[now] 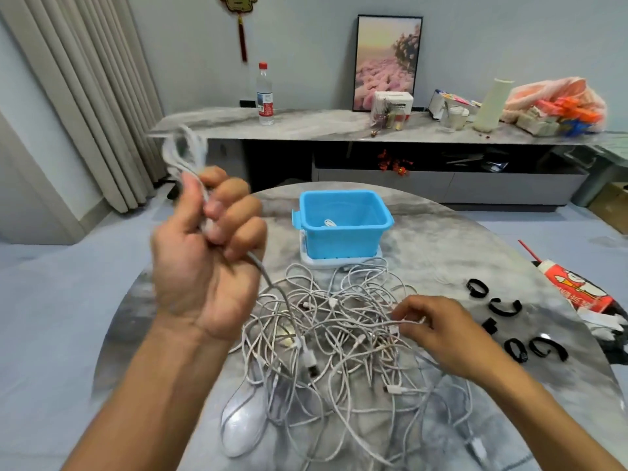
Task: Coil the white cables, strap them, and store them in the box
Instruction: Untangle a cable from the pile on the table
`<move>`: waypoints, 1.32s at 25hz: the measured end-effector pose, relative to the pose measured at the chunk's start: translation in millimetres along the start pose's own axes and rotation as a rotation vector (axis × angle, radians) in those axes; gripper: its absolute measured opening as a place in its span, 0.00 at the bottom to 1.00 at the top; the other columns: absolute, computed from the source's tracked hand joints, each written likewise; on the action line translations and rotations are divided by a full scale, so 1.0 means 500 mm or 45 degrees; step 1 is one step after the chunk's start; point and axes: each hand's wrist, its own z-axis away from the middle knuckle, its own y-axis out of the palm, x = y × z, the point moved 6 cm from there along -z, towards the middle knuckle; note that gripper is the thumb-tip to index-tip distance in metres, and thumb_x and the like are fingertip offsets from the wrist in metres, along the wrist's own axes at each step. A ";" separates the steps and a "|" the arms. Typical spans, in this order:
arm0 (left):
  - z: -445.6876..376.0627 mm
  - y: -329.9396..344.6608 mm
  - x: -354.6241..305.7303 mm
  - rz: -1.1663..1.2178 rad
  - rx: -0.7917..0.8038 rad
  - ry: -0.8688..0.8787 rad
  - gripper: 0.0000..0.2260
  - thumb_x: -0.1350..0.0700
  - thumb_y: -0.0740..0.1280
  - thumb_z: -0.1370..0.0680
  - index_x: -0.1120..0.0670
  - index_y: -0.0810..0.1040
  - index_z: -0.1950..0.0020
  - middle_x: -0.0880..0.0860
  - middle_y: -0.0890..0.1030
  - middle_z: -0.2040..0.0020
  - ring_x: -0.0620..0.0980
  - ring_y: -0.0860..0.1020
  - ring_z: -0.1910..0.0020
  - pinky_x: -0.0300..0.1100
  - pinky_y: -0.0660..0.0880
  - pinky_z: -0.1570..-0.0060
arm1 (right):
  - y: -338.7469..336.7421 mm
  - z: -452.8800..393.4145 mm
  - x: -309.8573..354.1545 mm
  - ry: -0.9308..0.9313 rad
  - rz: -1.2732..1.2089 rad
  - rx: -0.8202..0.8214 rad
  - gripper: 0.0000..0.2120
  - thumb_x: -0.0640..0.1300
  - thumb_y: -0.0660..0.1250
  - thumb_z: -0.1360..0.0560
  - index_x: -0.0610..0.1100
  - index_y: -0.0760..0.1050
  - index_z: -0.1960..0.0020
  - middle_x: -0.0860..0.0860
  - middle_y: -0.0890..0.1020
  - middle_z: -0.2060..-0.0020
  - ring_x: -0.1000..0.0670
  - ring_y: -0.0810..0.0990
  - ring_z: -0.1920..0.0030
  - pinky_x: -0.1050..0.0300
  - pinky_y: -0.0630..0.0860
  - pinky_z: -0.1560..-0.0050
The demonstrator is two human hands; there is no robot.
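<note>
Presently: left hand [207, 253], grip closed round a coiled white cable [185, 151], raised above the desk [509, 266]. Right hand [438, 326], fingertips pinching a strand in the tangled cable pile [339, 321]. Blue box [343, 222] behind the pile, one cable inside. Black straps [503, 305] lie right.

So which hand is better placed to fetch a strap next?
Probably the right hand: it lies near the black straps, pinching only a loose cable, while the left hand grips the coil.
</note>
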 end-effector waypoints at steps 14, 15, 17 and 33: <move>0.015 -0.039 0.170 -0.357 -0.027 -0.329 0.12 0.49 0.55 0.18 0.53 0.71 0.55 0.47 0.64 0.68 0.39 0.62 0.77 0.31 0.56 0.78 | 0.074 0.074 0.181 -0.198 -1.248 0.643 0.06 0.40 0.66 0.25 0.41 0.81 0.51 0.43 0.83 0.61 0.45 0.80 0.57 0.56 0.75 0.49; 0.016 -0.037 0.170 -0.354 -0.013 -0.336 0.12 0.49 0.55 0.18 0.53 0.71 0.55 0.47 0.64 0.68 0.39 0.62 0.76 0.31 0.57 0.77 | 0.077 0.076 0.177 -0.159 -1.249 0.701 0.08 0.44 0.65 0.24 0.41 0.81 0.55 0.44 0.80 0.65 0.45 0.77 0.60 0.55 0.73 0.52; 0.013 -0.033 0.160 -0.338 0.019 -0.329 0.12 0.49 0.55 0.18 0.53 0.70 0.55 0.47 0.64 0.68 0.39 0.62 0.76 0.31 0.57 0.77 | 0.074 0.087 0.177 -0.126 -1.291 0.861 0.14 0.49 0.63 0.23 0.40 0.80 0.57 0.44 0.75 0.69 0.46 0.74 0.65 0.48 0.71 0.49; 0.025 -0.050 0.168 -2.130 0.454 0.017 0.10 0.52 0.61 0.19 0.53 0.73 0.57 0.43 0.73 0.69 0.42 0.68 0.72 0.38 0.62 0.69 | -0.090 0.083 0.088 0.037 -1.542 0.476 0.15 0.48 0.75 0.28 0.35 0.79 0.55 0.51 0.62 0.78 0.57 0.55 0.80 0.68 0.59 0.79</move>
